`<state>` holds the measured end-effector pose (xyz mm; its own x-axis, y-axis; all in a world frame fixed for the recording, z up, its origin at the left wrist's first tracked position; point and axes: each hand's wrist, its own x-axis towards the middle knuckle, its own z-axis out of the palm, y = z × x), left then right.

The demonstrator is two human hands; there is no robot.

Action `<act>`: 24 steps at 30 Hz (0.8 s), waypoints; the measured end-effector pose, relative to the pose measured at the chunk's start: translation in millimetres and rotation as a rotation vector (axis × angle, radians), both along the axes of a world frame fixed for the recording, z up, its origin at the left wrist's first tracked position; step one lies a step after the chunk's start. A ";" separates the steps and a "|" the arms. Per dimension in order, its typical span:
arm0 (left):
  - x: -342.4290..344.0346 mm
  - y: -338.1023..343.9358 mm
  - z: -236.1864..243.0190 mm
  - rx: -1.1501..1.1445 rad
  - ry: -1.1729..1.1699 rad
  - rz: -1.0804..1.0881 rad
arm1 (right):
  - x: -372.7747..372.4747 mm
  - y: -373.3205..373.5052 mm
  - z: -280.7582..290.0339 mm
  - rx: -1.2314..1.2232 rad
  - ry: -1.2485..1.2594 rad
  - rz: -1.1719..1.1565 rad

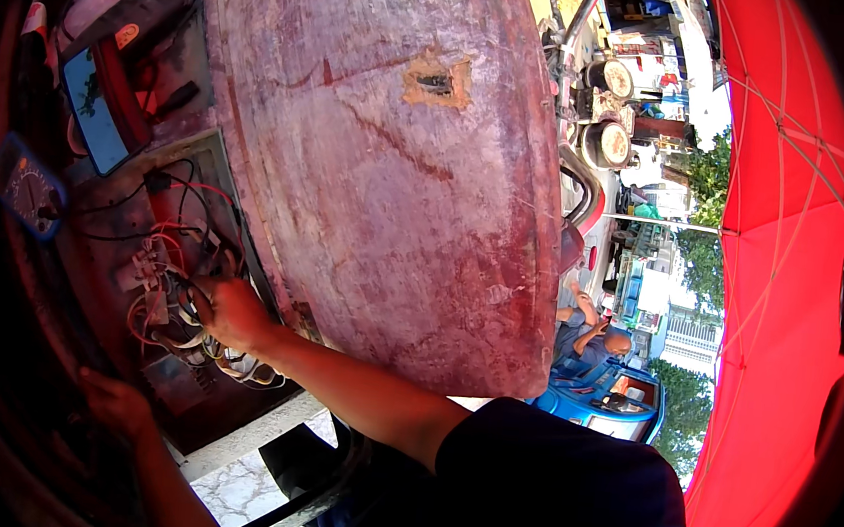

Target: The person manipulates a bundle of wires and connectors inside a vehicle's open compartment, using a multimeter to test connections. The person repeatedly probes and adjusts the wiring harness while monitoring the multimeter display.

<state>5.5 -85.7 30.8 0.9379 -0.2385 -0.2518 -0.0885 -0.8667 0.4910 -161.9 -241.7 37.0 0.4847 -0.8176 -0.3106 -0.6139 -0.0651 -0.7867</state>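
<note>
My right hand [232,312] reaches into an open compartment [217,421] and is closed at a tangle of wires [155,275]. A dark curved piece shows at its fingertips, but I cannot make out what it is. The wires are red, black and white, with pale connectors among them. My left hand [116,405] is in shadow by the compartment's dark near-left edge, a finger stretched out, seemingly holding nothing. Farther up on the left, a multimeter [29,187] with a blue case leans beside the compartment. Black and red leads [103,236] run among the wires.
A large, worn reddish metal lid [379,179] stands open on hinges beside the compartment. A flat reflective panel [105,105] lies above the wires. Two people [591,339] are near a blue vehicle [611,396]. A red canopy [785,245] hangs at the right.
</note>
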 end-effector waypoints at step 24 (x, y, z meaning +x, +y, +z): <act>1.8 5.4 -7.7 -0.057 -0.043 -0.062 | 0.8 0.6 -11.8 -0.036 -0.026 0.062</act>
<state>7.3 -80.3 23.1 0.9305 -0.3093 -0.1961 -0.1632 -0.8295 0.5341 -161.1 -241.1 25.2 0.5421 -0.7963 -0.2683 -0.5875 -0.1309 -0.7986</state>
